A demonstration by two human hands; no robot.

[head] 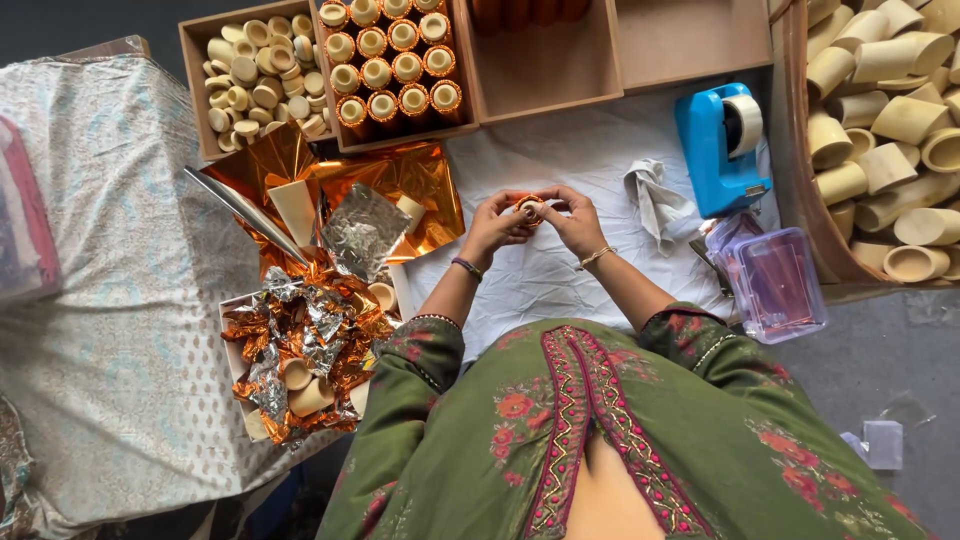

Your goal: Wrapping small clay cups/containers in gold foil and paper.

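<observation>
A white cloth covers the work surface. On it lie a blue tape dispenser at two o'clock, a crumpled rag beside it, a clear plastic box at three, orange foil sheets at ten, and wooden boxes at twelve.

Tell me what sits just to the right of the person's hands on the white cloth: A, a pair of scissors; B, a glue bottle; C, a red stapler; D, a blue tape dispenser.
D: a blue tape dispenser with a roll of tape stands on the white cloth, right of the two hands that hold a small foil-wrapped piece.
</observation>
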